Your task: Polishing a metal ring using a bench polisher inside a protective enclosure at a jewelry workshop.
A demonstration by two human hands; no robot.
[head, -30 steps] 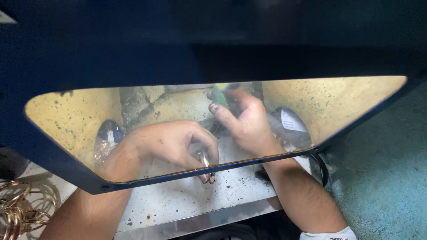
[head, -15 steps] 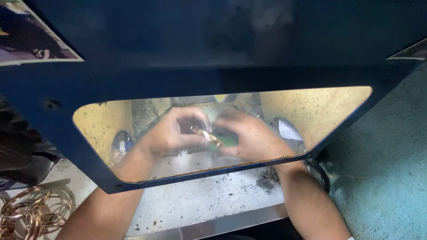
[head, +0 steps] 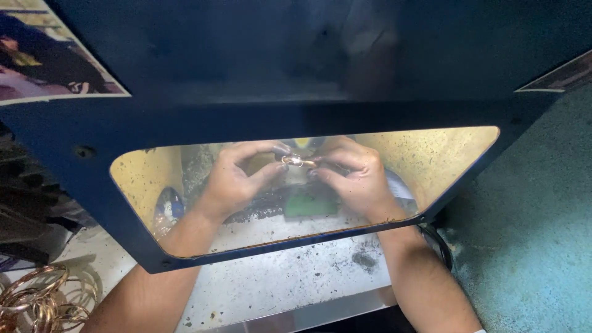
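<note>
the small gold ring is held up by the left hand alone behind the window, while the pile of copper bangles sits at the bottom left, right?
Not quite. The head view shows both hands on the small gold ring: the left hand and the right hand each pinch it behind the window. The pile of copper bangles does sit at the bottom left.

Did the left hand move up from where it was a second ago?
Yes. The left hand rose from the window's lower rim toward the middle, meeting the right hand at a small gold ring.
</note>
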